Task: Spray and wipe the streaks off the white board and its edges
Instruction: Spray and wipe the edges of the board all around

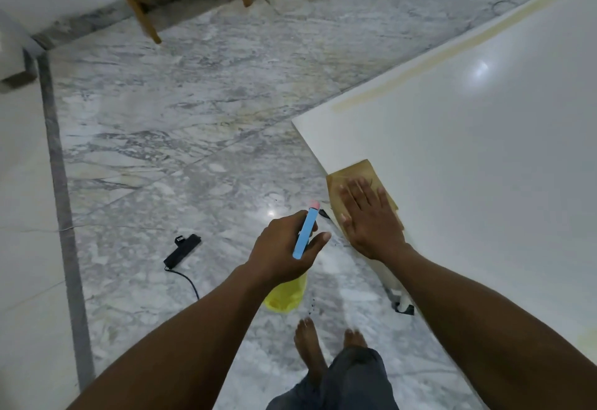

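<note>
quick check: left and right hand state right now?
Left hand: grips the spray bottle.
Right hand: open, fingers flat, pressing the tan cloth on the white board near its edge.

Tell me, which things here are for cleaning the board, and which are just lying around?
For the job: white board, tan cloth under the flat right hand, spray bottle held in the left hand, yellowish streak near the board's edge.

Just lying about: black gadget with a cable on the floor, wooden legs.
</note>
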Tool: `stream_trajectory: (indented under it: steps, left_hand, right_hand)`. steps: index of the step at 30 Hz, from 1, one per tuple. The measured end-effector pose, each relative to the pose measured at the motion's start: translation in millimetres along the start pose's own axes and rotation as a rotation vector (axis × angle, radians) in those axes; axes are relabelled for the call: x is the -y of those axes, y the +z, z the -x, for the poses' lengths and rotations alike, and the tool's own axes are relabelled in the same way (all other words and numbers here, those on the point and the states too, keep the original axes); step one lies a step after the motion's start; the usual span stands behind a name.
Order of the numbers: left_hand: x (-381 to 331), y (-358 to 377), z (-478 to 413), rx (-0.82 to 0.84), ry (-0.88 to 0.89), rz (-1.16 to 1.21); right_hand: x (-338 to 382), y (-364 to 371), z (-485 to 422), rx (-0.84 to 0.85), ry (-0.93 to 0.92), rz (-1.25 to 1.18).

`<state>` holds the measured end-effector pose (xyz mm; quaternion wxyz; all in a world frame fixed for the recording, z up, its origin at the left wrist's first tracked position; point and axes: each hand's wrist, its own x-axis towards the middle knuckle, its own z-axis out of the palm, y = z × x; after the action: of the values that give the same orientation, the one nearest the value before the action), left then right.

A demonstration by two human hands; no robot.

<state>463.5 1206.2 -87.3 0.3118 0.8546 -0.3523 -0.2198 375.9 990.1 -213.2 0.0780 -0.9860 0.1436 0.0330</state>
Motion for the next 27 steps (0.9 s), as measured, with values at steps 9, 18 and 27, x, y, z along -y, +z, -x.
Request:
stream_trajectory:
  steps: [9, 18, 27]
  left_hand:
    - [-34.0, 29.5, 24.3, -0.013, 0.02, -0.012]
    - [-75.7, 82.0, 83.1, -0.071, -0.047, -0.015]
    - [-126.2, 155.8, 152.8, -0.104, -0.081, -0.012]
  right_hand:
    - [-11.7, 1.0, 67.2, 0.006, -0.012, -0.01]
    - [-34.4, 6.7, 156.1, -0.015, -0.062, -0.046]
    - [-63.8, 6.2, 273.4, -0.019, -0.085, -0.038]
